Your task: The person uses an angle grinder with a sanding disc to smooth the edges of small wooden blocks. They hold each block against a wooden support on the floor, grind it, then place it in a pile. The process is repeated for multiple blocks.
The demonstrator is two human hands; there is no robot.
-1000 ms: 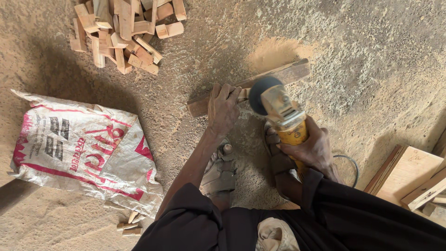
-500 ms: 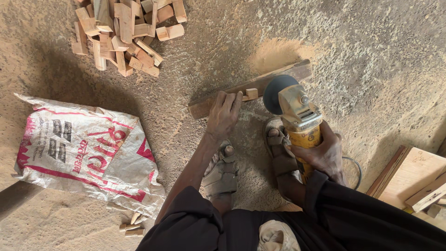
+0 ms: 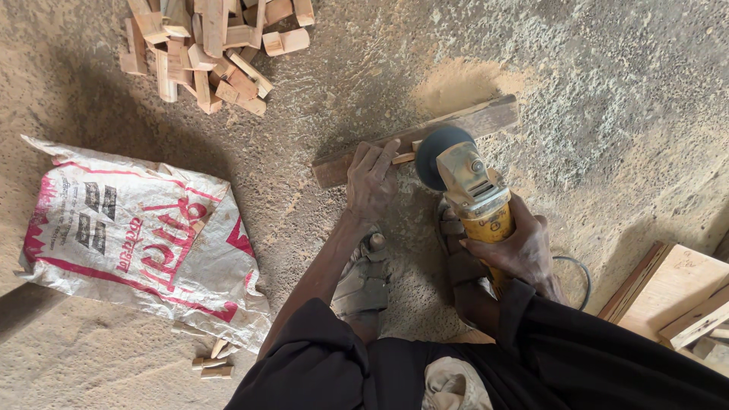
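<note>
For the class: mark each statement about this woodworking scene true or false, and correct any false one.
1. The right hand holds a yellow angle grinder. True.
2. The left hand rests on the sack. False: it presses on the wooden strip lying on the ground.
3. A pile of small wood offcuts lies beyond the white and pink woven sack. True.
4. The sack stands upright. False: it lies flat on the dusty floor.
5. Sawdust is heaped beside the strip. True.
</note>
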